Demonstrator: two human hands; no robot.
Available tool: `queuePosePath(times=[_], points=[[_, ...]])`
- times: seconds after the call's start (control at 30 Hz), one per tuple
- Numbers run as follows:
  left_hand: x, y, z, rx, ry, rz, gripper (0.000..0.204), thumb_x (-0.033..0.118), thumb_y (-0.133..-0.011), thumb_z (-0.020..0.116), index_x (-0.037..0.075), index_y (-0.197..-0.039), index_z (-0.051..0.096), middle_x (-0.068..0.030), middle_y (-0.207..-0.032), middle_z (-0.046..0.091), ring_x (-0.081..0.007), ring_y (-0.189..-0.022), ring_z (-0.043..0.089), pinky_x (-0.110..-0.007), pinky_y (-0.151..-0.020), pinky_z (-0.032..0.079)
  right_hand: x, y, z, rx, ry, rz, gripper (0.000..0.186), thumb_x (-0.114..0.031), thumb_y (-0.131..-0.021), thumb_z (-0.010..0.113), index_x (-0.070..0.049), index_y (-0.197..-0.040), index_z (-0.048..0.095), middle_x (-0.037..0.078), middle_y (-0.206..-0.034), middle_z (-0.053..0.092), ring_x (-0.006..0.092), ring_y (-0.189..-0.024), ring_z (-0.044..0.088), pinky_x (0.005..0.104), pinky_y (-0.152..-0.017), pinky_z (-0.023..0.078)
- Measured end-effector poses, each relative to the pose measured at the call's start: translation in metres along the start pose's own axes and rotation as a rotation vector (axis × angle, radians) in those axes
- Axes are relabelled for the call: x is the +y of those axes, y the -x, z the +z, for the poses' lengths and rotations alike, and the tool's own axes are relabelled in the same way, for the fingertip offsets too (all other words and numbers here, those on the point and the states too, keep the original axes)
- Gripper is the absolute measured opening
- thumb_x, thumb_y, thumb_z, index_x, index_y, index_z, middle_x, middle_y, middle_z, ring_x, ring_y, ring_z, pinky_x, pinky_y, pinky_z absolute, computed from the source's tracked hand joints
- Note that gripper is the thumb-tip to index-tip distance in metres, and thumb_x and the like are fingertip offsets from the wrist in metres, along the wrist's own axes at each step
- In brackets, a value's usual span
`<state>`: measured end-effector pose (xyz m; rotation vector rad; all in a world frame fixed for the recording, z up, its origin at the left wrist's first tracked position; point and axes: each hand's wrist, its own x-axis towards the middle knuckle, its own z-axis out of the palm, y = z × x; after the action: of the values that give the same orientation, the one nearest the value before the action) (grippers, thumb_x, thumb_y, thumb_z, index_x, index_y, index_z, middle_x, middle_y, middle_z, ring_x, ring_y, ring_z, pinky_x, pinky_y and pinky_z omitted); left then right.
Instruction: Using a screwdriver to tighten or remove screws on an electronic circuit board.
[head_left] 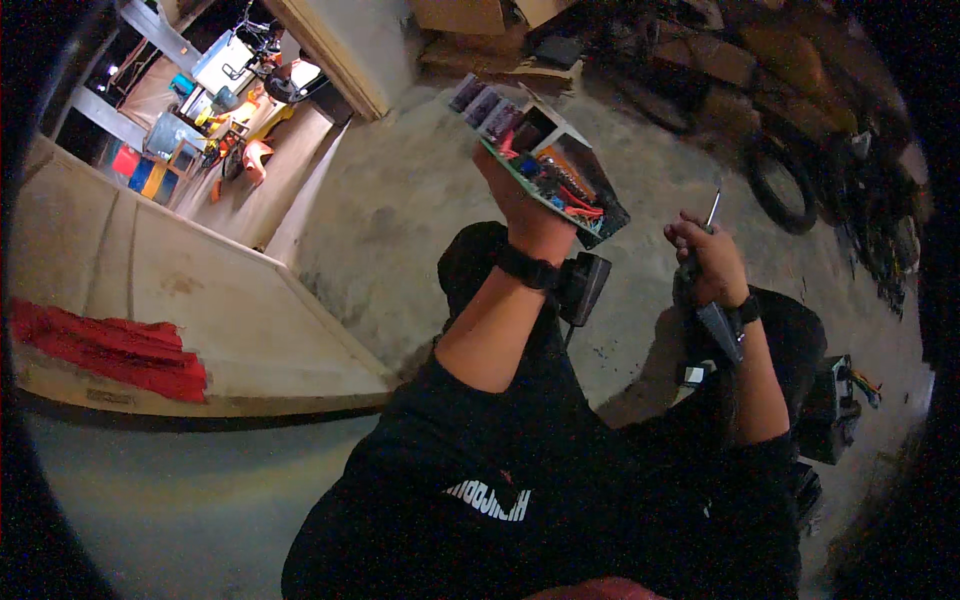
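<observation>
My left hand (518,200) is raised in front of me and grips a green circuit board (545,160) packed with dark components, red wires and a metal bracket. The board tilts away from me. To its right, my right hand (705,262) is closed around a screwdriver (712,212) whose thin metal shaft points up, a short gap from the board's lower right corner. Both wrists wear dark bands. A small black box (583,287) shows just below my left wrist.
A grey concrete floor (400,210) lies below. A pale wooden platform (210,310) with a red cloth (110,350) is at left. A tyre (778,185) and dark clutter line the upper right. A black device with coloured wires (835,405) sits at right.
</observation>
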<state>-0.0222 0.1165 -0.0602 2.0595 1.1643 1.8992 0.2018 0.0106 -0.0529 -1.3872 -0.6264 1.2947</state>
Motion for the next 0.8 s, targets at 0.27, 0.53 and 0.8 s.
queuePosePath(times=[0.27, 0.53, 0.8], points=[[0.006, -0.01, -0.013, 0.065, 0.277, -0.105, 0.016, 0.028, -0.098, 0.039, 0.019, -0.112, 0.04, 0.0, -0.102, 0.048, -0.0104, -0.093, 0.05, -0.03, -0.08, 0.048, 0.221, -0.163, -0.111, -0.395, 0.977, -0.502, 0.017, -0.011, -0.078, 0.061, -0.008, -0.095, 0.065, 0.002, -0.083, 0.065, 0.0154, -0.063, 0.058, 0.0305, -0.059, 0.047], [-0.036, -0.002, -0.065, 0.189, 1.149, -0.848, 0.035, 0.049, -0.093, 0.04, 0.017, -0.105, 0.047, 0.0005, -0.102, 0.051, -0.0163, -0.096, 0.05, -0.035, -0.087, 0.045, 0.291, -0.085, -0.081, -0.69, 1.94, 0.122, 0.029, -0.034, -0.081, 0.059, -0.011, -0.093, 0.069, 0.013, -0.094, 0.069, 0.0331, -0.086, 0.066, 0.0403, -0.073, 0.051], [-0.008, 0.008, -0.076, 0.006, 0.89, -0.949, 0.034, 0.046, -0.087, 0.047, 0.016, -0.104, 0.051, -0.0004, -0.1, 0.055, -0.0176, -0.095, 0.053, -0.035, -0.087, 0.045, 0.414, -0.154, -0.202, -0.312, 1.58, 0.122, 0.024, -0.03, -0.084, 0.053, -0.011, -0.093, 0.066, 0.014, -0.089, 0.067, 0.0337, -0.085, 0.066, 0.0446, -0.069, 0.052]])
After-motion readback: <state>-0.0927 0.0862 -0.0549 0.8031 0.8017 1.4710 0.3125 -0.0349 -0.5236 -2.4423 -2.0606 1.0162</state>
